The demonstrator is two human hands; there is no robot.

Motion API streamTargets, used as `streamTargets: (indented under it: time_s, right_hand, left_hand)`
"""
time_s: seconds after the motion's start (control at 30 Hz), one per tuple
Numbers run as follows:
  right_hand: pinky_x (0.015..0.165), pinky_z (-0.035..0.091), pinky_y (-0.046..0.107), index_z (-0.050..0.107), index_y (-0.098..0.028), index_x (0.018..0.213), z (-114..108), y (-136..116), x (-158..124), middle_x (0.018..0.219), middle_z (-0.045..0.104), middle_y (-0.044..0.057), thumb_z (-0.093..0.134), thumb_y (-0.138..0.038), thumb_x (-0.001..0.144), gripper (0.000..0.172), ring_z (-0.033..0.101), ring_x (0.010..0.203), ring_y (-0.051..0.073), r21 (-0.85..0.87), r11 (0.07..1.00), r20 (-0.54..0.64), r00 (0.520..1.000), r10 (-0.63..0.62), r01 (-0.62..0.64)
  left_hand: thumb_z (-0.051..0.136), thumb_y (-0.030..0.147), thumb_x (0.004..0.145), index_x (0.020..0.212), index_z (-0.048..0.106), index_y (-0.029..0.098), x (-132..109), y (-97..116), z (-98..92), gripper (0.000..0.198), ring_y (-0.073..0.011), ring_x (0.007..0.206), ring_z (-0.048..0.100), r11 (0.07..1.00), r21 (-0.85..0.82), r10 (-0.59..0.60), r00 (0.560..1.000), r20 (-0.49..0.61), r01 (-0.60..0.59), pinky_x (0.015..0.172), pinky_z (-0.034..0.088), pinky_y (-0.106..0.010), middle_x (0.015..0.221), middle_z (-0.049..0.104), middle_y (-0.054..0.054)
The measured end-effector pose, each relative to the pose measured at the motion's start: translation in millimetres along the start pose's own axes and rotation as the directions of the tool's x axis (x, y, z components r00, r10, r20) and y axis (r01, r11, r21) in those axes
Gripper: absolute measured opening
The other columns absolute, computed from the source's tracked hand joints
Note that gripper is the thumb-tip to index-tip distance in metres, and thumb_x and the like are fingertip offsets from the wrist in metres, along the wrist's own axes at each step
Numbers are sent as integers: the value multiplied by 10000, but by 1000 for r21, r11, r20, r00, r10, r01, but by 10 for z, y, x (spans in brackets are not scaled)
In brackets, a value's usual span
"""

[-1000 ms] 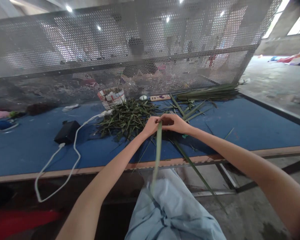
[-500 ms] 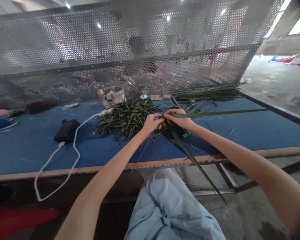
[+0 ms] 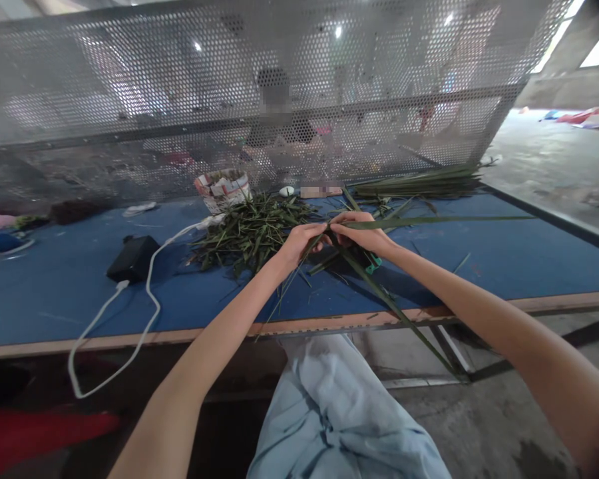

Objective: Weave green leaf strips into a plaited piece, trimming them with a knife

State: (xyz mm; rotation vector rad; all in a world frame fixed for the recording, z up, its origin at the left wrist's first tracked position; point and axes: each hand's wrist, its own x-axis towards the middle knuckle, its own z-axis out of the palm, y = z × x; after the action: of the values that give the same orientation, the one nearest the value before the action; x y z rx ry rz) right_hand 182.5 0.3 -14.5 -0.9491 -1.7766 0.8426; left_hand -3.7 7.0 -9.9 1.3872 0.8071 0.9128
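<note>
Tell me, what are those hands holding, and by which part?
The left hand and right hand pinch long leaf strips partway along, where the strips cross between the fingers. One end runs out to the right, another down past the table's edge.

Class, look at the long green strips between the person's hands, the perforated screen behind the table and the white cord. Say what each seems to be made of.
The long green strips look like fresh plant leaf: matte, with fibrous lengthwise lines and a limp bend. The perforated screen looks like dull grey punched sheet metal, with regular round holes. The white cord is probably smooth plastic or rubber, as its loose curves suggest.
</note>
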Motion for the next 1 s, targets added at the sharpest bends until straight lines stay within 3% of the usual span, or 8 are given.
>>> streamTargets:
  time_s: [0.2,0.4,0.63,0.77,1.0]
  right_hand:
    - [525,485,293,647,-176,609,-34,5,20,557,622,45,699,-524,765,385,572,513,149,6,998,-89,995,56,-56]
    - [503,440,290,603,-165,560,-31,28,38,536,610,54,706,-532,760,430,542,482,139,63,995,-206,974,89,-77]
    - [604,468,301,682,-170,716,-5,35,10,706,688,58,595,-540,843,401,622,668,187,-128,986,-64,991,-119,110]
    - [592,434,299,692,-163,662,-1,76,10,674,674,53,584,-533,846,427,586,638,174,-149,985,-62,993,-99,89]
    - [554,366,269,620,-146,579,-21,-25,-8,589,597,30,608,-560,811,475,504,579,125,-130,987,-60,993,-106,97]
  left_hand:
    - [649,314,814,696,649,126,-11,37,12,221,-65,456,474,1000,4,-20,1000,-9,20,465,324,-227,620,636,-33]
    - [694,306,777,718,666,118,-30,52,39,199,-71,460,489,1000,9,-31,998,55,30,474,354,-227,627,658,-43]
    - [729,346,760,760,692,112,11,-22,8,237,-58,452,473,1000,10,4,1000,-14,-4,460,340,-212,632,674,-47]
    - [729,361,764,842,719,107,38,-81,-29,266,-54,452,472,999,25,27,999,27,-28,464,349,-208,667,696,-60]
    - [721,402,763,814,739,117,-9,-55,-3,291,-62,491,497,982,168,77,995,63,-87,485,387,-210,739,717,-85]
